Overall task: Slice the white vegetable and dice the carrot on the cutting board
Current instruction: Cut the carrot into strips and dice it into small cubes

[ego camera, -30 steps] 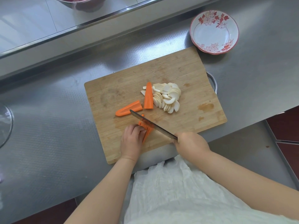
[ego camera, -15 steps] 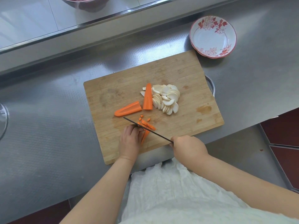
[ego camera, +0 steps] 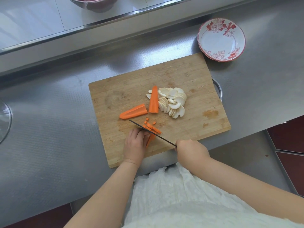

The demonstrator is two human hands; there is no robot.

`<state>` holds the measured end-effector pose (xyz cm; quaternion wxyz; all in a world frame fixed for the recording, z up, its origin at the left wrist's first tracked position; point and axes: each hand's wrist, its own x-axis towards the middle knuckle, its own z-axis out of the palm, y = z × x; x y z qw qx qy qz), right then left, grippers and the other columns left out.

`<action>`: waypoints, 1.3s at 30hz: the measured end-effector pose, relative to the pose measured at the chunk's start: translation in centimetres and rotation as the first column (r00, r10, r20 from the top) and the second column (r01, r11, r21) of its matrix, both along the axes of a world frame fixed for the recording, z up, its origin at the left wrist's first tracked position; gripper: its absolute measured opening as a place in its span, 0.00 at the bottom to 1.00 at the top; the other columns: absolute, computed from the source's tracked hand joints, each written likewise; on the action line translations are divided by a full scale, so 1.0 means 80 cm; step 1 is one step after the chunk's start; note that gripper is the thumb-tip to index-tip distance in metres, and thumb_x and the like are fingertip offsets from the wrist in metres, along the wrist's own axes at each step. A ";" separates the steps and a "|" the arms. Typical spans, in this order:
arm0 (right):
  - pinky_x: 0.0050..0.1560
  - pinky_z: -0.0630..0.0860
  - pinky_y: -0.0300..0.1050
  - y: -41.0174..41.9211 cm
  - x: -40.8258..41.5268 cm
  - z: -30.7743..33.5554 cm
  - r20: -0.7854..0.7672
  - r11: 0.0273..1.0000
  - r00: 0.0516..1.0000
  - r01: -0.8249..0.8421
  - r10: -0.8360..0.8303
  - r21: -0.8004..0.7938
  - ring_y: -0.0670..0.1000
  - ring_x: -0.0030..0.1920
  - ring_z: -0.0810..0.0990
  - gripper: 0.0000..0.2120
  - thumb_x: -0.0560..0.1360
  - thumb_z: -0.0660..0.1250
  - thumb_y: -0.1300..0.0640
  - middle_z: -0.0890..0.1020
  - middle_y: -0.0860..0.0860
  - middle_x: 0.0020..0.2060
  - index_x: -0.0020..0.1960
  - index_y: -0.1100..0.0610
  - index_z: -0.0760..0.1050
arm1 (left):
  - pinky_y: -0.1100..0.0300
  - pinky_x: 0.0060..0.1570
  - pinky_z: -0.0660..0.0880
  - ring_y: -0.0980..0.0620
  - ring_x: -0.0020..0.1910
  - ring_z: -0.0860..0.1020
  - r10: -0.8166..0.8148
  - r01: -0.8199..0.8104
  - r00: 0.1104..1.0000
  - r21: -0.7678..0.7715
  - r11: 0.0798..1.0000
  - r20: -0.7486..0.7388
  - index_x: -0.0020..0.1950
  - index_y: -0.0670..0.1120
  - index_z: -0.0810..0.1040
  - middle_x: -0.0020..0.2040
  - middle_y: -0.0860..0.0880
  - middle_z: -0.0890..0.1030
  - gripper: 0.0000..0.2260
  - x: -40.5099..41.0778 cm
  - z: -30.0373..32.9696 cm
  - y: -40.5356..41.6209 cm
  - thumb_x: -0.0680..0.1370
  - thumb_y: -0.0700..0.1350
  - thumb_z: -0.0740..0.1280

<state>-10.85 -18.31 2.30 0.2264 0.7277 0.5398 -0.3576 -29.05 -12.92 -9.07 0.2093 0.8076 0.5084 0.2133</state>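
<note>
Two hands are working at the near edge of my view. My left hand (ego camera: 135, 144) is lying knuckles-up on the cutting board (ego camera: 115, 96), fingers curled down and pinning a bundle of carrot strips (ego camera: 152, 138) beneath the fingertips. Just right of it, the knife (ego camera: 153, 133) is crossing the strips on a slant, tip pointing up-left, edge down among the orange pieces. My right hand (ego camera: 191, 152) is wrapping fully round the handle, which is hiding inside the fist, at the board's front edge.

Counting leftward to rightward on the board: two large carrot pieces are resting beyond the blade, one lying flat (ego camera: 133, 111), one pointing away from me (ego camera: 153, 100). About three tiny dice (ego camera: 147, 119) are sitting past the blade, though they are small and I may be miscounting. One heap of white vegetable slices (ego camera: 172, 102) is touching the second carrot piece. One red-flowered bowl (ego camera: 221, 39) is standing off the board's far right corner, on the steel counter (ego camera: 49, 129).
</note>
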 end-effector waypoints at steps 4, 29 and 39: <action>0.28 0.64 0.41 0.002 0.003 -0.009 -0.017 0.999 0.999 0.037 -0.037 -0.017 0.53 0.38 0.73 0.08 0.79 0.57 0.62 0.72 0.49 0.34 0.52 0.56 0.74 | 0.52 0.35 0.73 0.45 0.40 0.74 -0.012 0.012 1.000 -0.010 1.000 -0.011 0.43 0.42 0.81 0.42 0.45 0.79 0.13 0.001 0.000 0.001 0.78 0.48 0.62; 0.35 0.70 0.44 -0.012 0.014 -0.010 -0.148 0.985 0.979 0.151 -0.138 0.080 0.54 0.39 0.76 0.13 0.82 0.56 0.49 0.78 0.52 0.38 0.53 0.55 0.76 | 0.55 0.36 0.70 0.46 0.39 0.75 -0.025 0.025 0.999 -0.008 1.000 -0.030 0.43 0.43 0.82 0.41 0.46 0.78 0.10 -0.006 0.011 -0.004 0.76 0.46 0.63; 0.32 0.68 0.43 -0.023 0.006 -0.008 -0.073 0.991 0.997 0.010 -0.001 0.132 0.56 0.40 0.79 0.08 0.79 0.58 0.57 0.82 0.52 0.42 0.52 0.53 0.75 | 0.53 0.35 0.72 0.43 0.38 0.76 0.003 0.002 0.997 0.066 0.998 -0.081 0.42 0.43 0.81 0.40 0.45 0.80 0.11 -0.004 0.013 -0.006 0.77 0.47 0.62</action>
